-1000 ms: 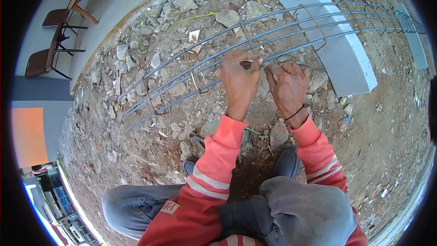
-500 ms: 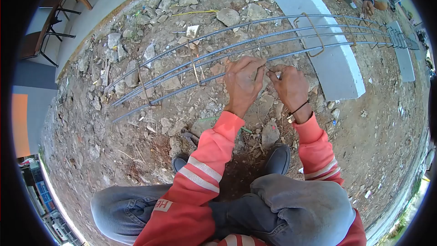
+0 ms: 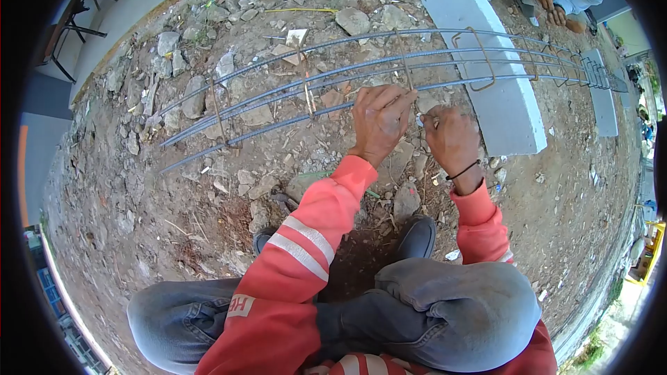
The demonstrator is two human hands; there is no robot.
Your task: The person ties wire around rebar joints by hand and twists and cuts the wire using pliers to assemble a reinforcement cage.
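Note:
A long cage of steel reinforcing bars (image 3: 340,64) crosses in front of me, with bent wire stirrups (image 3: 306,87) around the bars at intervals. My left hand (image 3: 382,123) is closed at the nearest bar, its fingertips gripping where a stirrup (image 3: 404,59) meets that bar. Just to the right and slightly lower, my right hand (image 3: 453,140) is apart from the bars with thumb and fingers pinched together. Whatever lies in that pinch is too small to make out.
A pale grey slab (image 3: 490,69) lies under the cage at right, and another slab (image 3: 602,97) sits under its far end. Stones (image 3: 353,21) and rubble cover the ground. A co-worker's hands (image 3: 549,3) show at top right. Chairs (image 3: 76,28) stand at upper left.
My right hand has drawn away from my left hand, slightly right and down. My left hand stays at the bar and stirrup. The co-worker's hands have come together.

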